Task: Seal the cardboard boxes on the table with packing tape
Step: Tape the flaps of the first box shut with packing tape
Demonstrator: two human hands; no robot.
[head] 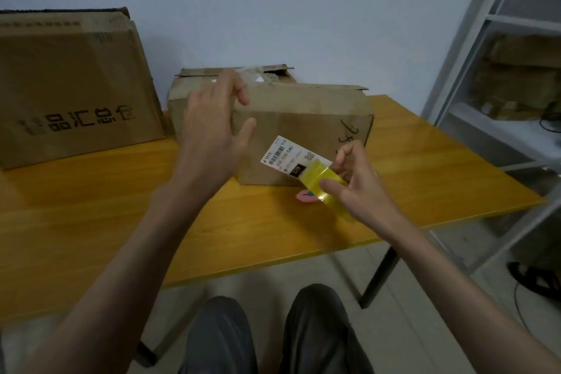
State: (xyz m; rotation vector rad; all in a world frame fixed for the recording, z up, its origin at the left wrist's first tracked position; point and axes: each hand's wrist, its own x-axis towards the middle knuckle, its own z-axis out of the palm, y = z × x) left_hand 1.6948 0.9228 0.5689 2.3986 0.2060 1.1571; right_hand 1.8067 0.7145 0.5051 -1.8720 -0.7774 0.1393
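Right hand (pixel 361 188) pinching a strip of yellow tape (pixel 321 182), just in front of the small box (pixel 303 124). Left hand (pixel 212 136) open, fingers spread, up against the box's left corner. Box mid-desk (pixel 91 222), white label (pixel 291 158) on front. Bigger box (pixel 73 85) off left.

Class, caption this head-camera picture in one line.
Right hand pinches yellow tape beside a box; left hand reaches for it.

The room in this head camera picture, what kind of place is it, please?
Probably a small packing or storage room: used cardboard boxes stand on a yellow table, one with a shipping label, beside a metal shelf rack.
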